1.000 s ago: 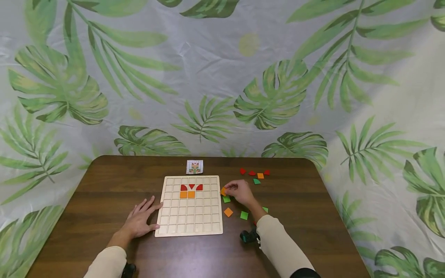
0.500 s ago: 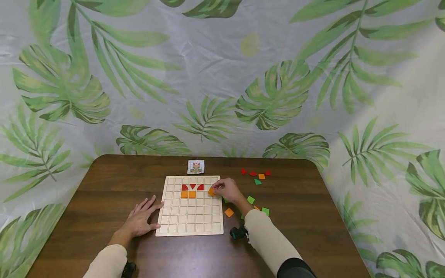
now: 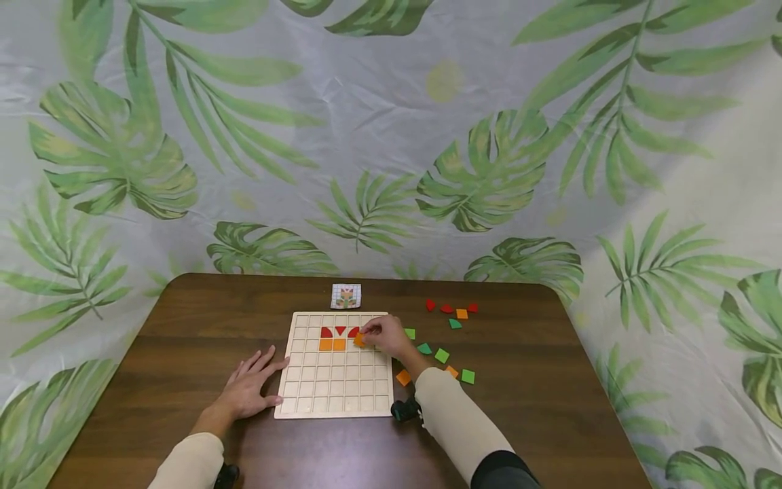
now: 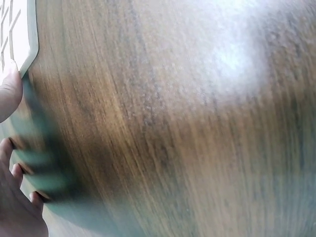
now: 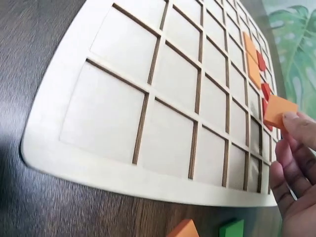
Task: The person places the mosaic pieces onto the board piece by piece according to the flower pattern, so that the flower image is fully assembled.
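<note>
A pale wooden grid board point(image 3: 332, 390) lies on the brown table. Toward its far side sit two orange squares point(image 3: 332, 345) side by side, with red pieces point(image 3: 340, 331) in the row beyond them. My right hand point(image 3: 387, 336) pinches an orange square tile point(image 5: 279, 109) between thumb and fingers, just above the board and to the right of the placed orange squares. At the board's left edge my left hand point(image 3: 247, 388) rests with spread fingers, its thumb and a fingertip touching the rim. In the left wrist view the thumb point(image 4: 11, 91) lies on the board's corner.
A small printed pattern card point(image 3: 346, 296) lies beyond the board. Right of the board are scattered loose green squares point(image 3: 468, 376), orange squares point(image 3: 403, 377) and dark green pieces point(image 3: 455, 324). Several red pieces point(image 3: 447, 308) lie farther back. A leaf-patterned cloth point(image 3: 366, 136) hangs behind the table.
My right hand has carried the orange square from beside the board's right edge leftward over the grid, up to the row of orange squares. The left hand has stayed at the board's left edge.
</note>
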### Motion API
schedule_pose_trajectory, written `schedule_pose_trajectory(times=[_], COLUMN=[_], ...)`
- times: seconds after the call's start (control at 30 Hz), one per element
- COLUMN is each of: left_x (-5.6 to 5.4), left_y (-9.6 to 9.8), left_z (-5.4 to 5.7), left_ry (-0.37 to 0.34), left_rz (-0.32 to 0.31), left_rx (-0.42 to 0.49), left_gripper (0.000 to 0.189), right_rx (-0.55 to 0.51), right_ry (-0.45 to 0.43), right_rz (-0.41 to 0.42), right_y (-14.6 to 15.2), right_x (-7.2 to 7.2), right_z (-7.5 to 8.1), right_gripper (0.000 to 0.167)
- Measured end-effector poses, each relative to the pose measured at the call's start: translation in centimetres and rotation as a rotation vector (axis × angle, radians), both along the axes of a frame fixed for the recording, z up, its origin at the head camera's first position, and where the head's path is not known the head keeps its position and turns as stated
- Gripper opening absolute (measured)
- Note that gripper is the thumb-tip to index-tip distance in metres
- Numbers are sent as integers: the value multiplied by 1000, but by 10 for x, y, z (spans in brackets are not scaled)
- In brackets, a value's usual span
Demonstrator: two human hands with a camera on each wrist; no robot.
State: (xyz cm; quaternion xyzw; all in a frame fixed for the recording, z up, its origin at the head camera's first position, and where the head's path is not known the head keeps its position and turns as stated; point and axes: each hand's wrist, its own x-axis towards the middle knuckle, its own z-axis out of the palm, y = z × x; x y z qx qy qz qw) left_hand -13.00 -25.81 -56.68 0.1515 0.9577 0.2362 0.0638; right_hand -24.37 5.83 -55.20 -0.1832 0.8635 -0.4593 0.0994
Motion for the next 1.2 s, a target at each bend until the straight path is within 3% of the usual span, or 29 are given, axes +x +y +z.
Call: schedule_pose_trajectory(times=[0.37, 0.9, 1.2], left_x=[1, 0, 1], left_y=[3, 1, 1], left_z=[4, 4, 6], left_ry=[-34, -24, -25], left_rz=[7, 0, 2], left_rx=[-23, -22, -31], left_gripper=[74, 73, 73], right_rx=[108, 107, 120], right_ry=[9, -17, 61], right_rz=[-29, -56, -27], right_y=[-9, -20, -21], right_x=[1, 2, 9], right_z=[-7, -11, -12], right_gripper=[6, 7, 8])
